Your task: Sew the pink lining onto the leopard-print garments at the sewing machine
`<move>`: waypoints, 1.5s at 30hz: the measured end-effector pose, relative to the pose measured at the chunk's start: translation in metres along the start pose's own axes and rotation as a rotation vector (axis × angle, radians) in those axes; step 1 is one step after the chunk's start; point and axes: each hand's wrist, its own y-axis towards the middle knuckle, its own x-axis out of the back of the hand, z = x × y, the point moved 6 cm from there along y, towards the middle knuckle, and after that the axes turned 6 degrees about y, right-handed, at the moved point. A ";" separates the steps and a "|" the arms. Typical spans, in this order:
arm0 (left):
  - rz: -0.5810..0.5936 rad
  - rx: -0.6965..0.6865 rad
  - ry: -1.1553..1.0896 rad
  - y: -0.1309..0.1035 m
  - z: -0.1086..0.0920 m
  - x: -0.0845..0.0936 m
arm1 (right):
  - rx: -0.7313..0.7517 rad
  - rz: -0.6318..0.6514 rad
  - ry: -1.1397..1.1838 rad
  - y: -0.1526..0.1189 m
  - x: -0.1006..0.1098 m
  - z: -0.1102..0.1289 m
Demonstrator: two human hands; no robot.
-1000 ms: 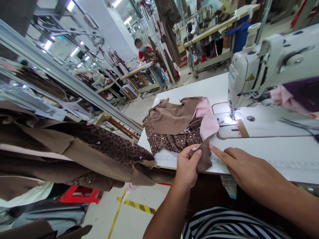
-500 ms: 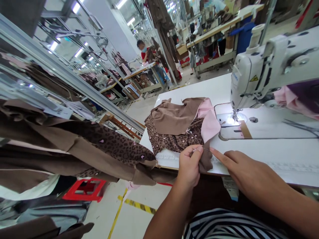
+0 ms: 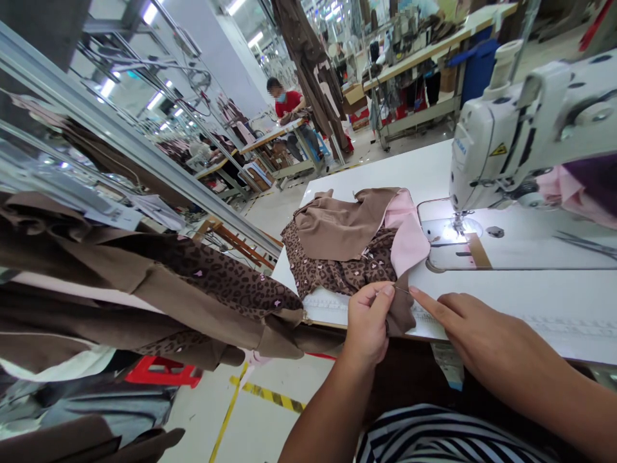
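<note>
Cloth (image 3: 401,316) pinched in left grip (image 3: 369,325), loose part just right of it, near desk (image 3: 520,292) edge. Farther right: right grip (image 3: 475,328), forefinger extended; cannot tell if pinching. Keep edge flat, lightly taut.

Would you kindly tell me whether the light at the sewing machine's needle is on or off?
On: under the head of the sewing machine, a bright white glow lights the metal plate.
</note>
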 end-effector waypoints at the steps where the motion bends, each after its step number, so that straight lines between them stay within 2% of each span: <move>1: 0.006 -0.010 0.008 0.000 0.000 0.000 | 0.001 0.002 -0.005 0.000 0.000 0.000; 11: 0.006 -0.018 0.016 0.000 0.002 0.003 | -0.008 0.014 -0.024 -0.003 -0.001 0.000; 28: 0.003 -0.051 0.060 0.001 0.000 0.003 | 0.015 -0.048 -0.087 0.001 0.005 0.004; 37: 0.026 -0.028 0.064 -0.001 -0.001 0.001 | -0.022 -0.001 -0.032 -0.005 -0.002 -0.001; 45: 0.031 0.012 0.038 0.000 0.001 0.002 | 0.035 -0.063 -0.014 0.001 0.003 0.003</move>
